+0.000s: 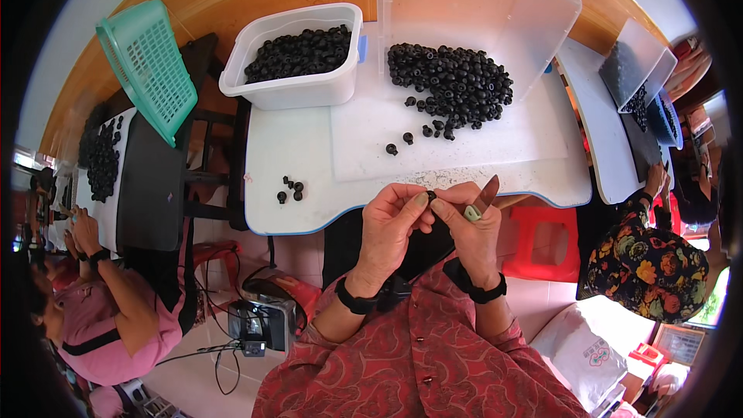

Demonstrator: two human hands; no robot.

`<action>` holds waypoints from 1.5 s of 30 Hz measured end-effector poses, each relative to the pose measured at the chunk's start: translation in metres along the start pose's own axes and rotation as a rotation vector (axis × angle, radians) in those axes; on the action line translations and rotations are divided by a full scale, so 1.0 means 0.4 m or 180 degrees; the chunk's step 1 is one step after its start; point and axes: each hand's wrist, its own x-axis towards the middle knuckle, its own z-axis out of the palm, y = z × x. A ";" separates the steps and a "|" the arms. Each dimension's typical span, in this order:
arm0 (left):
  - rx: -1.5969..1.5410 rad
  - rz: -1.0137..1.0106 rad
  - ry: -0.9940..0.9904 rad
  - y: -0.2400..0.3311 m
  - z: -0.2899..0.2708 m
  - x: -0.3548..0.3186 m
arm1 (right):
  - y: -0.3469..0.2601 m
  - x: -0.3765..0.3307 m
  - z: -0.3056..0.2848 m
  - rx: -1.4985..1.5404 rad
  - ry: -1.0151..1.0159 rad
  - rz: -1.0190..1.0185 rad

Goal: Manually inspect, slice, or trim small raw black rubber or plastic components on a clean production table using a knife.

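Note:
Close in front of my chest, both hands meet over the table's near edge. My left hand (393,218) pinches a small round black part (431,196) between thumb and fingers. The fingertips of my right hand (469,234) press against the same part. Tucked in the right hand is a small knife (485,195) with a pale green handle, its blade pointing up and away. Beyond the hands lies a heap of similar black parts (457,85), with a few strays on the near side. A small group of them (297,196) rests on the left of the table.
A clear plastic bin (484,0) lies tipped behind the heap. To its left stands a white tub (302,94) full of black parts. A teal basket (151,70) leans farther left. People work at side tables on both sides. A red stool (542,244) stands at right.

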 end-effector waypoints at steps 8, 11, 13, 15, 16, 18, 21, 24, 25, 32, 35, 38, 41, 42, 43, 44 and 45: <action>-0.0021 -0.0017 0.0000 -0.001 0.004 -0.003 | -0.008 -0.003 -0.004 0.0030 0.0014 0.0313; 0.0296 0.0113 0.0019 0.001 0.005 -0.004 | -0.020 -0.003 0.005 -0.0089 0.0113 0.0373; 0.0410 0.0207 0.0083 0.000 0.008 -0.004 | -0.007 -0.001 0.002 -0.0368 0.0036 -0.0135; 0.0480 0.0259 0.0105 0.000 0.010 -0.004 | -0.003 -0.001 -0.002 -0.0391 0.0054 -0.0174; 0.0550 0.0312 0.0129 0.000 0.011 -0.004 | -0.001 -0.001 -0.002 -0.0412 0.0069 -0.0213; 0.0574 0.0340 0.0142 0.000 0.012 -0.006 | -0.005 -0.002 -0.002 -0.0337 0.0060 -0.0138; 0.0631 0.0369 0.0183 0.000 0.012 -0.006 | -0.021 -0.004 0.004 -0.0209 0.0064 0.0100; 0.0734 0.0369 0.0212 0.001 0.017 -0.009 | -0.022 -0.005 0.008 -0.0179 0.0096 0.0230; 0.0803 0.0357 0.0199 0.002 0.018 -0.010 | -0.022 -0.006 0.008 -0.0207 0.0133 0.0194; 0.0323 0.0235 0.0169 0.003 0.003 -0.007 | -0.042 -0.009 0.018 0.0035 -0.0073 0.0320; -0.0227 0.0096 0.0017 0.005 -0.009 -0.006 | -0.038 -0.014 0.019 -0.0010 -0.0137 0.0361; -0.0505 -0.0034 -0.0085 0.012 -0.013 -0.006 | -0.054 -0.015 0.023 0.0022 -0.0195 0.0260; -0.0664 -0.0135 -0.0171 0.013 -0.015 -0.007 | -0.070 -0.017 0.023 0.0143 -0.0263 0.0369; -0.0730 -0.0177 -0.0244 0.013 -0.016 -0.007 | -0.071 -0.018 0.022 0.0146 -0.0265 0.0383; -0.0795 -0.0219 -0.0316 0.013 -0.017 -0.007 | -0.070 -0.018 0.021 0.0150 -0.0267 0.0399; -0.0795 -0.0219 -0.0317 0.013 -0.015 -0.008 | -0.074 -0.019 0.022 0.0150 -0.0266 0.0398; -0.0787 -0.0195 -0.0317 0.014 -0.011 -0.009 | -0.081 -0.019 0.024 0.0133 -0.0236 0.0490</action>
